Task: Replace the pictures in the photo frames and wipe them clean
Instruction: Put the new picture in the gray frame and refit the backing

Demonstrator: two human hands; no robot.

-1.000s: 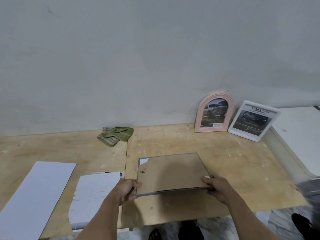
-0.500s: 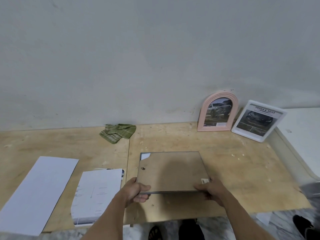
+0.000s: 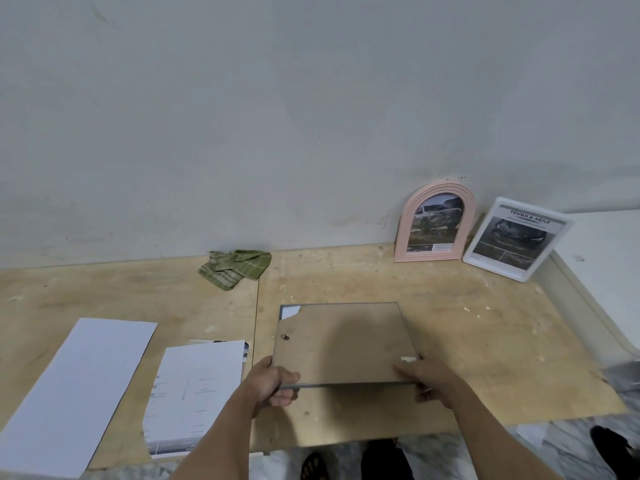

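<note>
A rectangular photo frame (image 3: 341, 341) lies face down in the middle of the wooden table, its brown backing board up and a white paper corner showing at its far left. My left hand (image 3: 273, 384) grips its near left corner, thumb on top. My right hand (image 3: 427, 379) holds the near right corner, fingers by a small white tab. A green checked cloth (image 3: 235, 268) lies crumpled by the wall. A pink arched frame (image 3: 434, 221) and a white frame (image 3: 516, 239) with car pictures lean at the back right.
A stack of printed sheets (image 3: 197, 393) and a long blank white sheet (image 3: 79, 386) lie on the left of the table (image 3: 485, 341). A white cabinet top (image 3: 609, 265) adjoins the table's right side. My feet show below the near edge.
The frame's near edge has come down towards the table. My right hand has slid from the frame's right edge onto its near right corner by the white tab.
</note>
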